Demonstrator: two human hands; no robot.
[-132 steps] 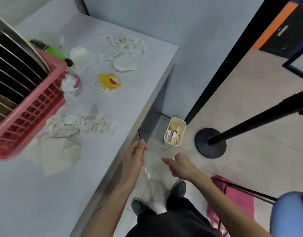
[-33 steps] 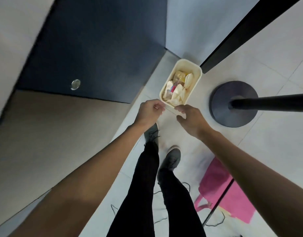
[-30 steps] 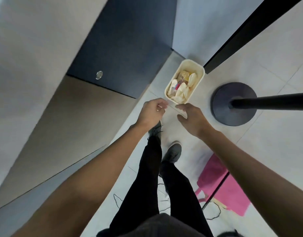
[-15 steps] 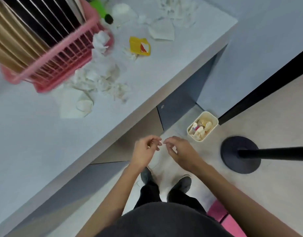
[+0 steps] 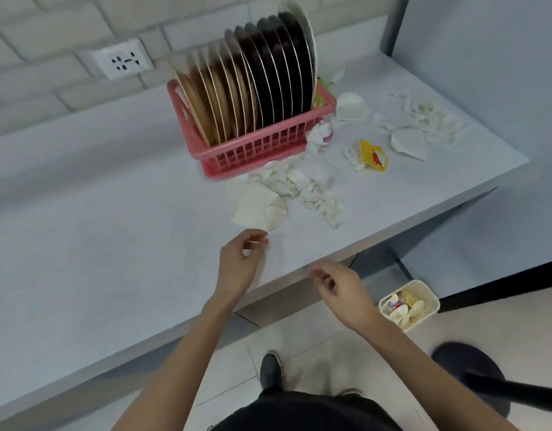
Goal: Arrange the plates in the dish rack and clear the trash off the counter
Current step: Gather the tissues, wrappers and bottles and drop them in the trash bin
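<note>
A pink dish rack (image 5: 256,150) on the white counter (image 5: 97,244) holds several upright plates (image 5: 252,88), tan ones at the left and dark ones at the right. Crumpled white paper (image 5: 299,188) lies in front of the rack, with a flat white sheet (image 5: 256,206) nearest me. A yellow wrapper (image 5: 372,154) and more torn paper (image 5: 424,122) lie to the right. My left hand (image 5: 240,262) hovers over the counter just below the flat sheet, fingers loosely curled and empty. My right hand (image 5: 340,287) hangs at the counter's front edge, also empty.
A small cream bin (image 5: 408,303) with trash in it stands on the floor at the right, under the counter's end. A black stand base (image 5: 467,374) sits on the floor further right. A wall socket (image 5: 122,62) is behind the rack. A green object (image 5: 322,82) peeks out behind the rack.
A second ago both hands were down at the bin on the floor. They have risen to counter height, and the view has swung up to the rack and the paper.
</note>
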